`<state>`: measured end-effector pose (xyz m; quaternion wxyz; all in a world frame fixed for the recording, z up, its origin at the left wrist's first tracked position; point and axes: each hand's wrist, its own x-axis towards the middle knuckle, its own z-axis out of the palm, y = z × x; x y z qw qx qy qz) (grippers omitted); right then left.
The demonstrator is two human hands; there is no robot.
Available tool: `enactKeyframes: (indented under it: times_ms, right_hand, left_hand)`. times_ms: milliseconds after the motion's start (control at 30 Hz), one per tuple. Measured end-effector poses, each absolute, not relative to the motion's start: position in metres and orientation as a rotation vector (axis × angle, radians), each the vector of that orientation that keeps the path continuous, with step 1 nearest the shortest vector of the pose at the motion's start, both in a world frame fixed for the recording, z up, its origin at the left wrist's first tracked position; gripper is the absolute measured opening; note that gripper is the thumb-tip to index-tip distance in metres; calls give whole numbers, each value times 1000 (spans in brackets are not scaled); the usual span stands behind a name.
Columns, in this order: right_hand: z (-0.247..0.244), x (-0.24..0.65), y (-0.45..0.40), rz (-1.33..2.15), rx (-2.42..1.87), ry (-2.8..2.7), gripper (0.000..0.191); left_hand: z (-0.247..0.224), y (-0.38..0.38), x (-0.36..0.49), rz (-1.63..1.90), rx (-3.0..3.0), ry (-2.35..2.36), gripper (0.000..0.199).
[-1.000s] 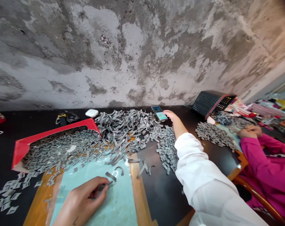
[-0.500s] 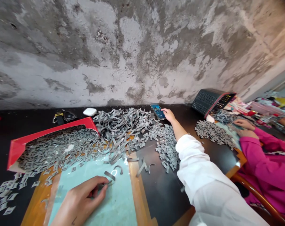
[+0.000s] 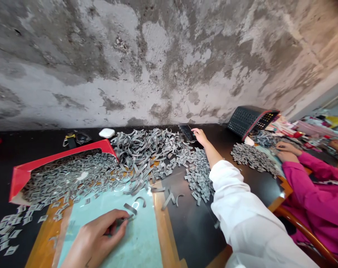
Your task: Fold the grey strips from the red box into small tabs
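The left grip pinches a grey strip; beyond it, small pieces fill a red box, and a large heap of strips lies unsorted. Farthest, the unclenched right grip fingers a phone.

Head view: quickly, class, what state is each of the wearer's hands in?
Left hand: closed, pinching a gray strip.
Right hand: fingers at the phone; whether open or closed cannot be told.

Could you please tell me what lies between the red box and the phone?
A heap of grey strips lies between the red box and the phone, in the head view.
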<state>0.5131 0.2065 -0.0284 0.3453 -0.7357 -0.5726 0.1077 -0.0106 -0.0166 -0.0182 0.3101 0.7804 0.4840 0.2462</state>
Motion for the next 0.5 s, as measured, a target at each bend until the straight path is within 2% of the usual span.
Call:
enactKeyframes:
  times_ms: [333,500]
  right_hand:
    - [-29,507,215,248,-1954,-1472,29]
    - [-25,508,215,278,-1912,-1480,37]
  left_hand:
    - [-18,-17,-10,646,2091,1277,31]
    - [-18,-17,-9,653,2090,1289,32]
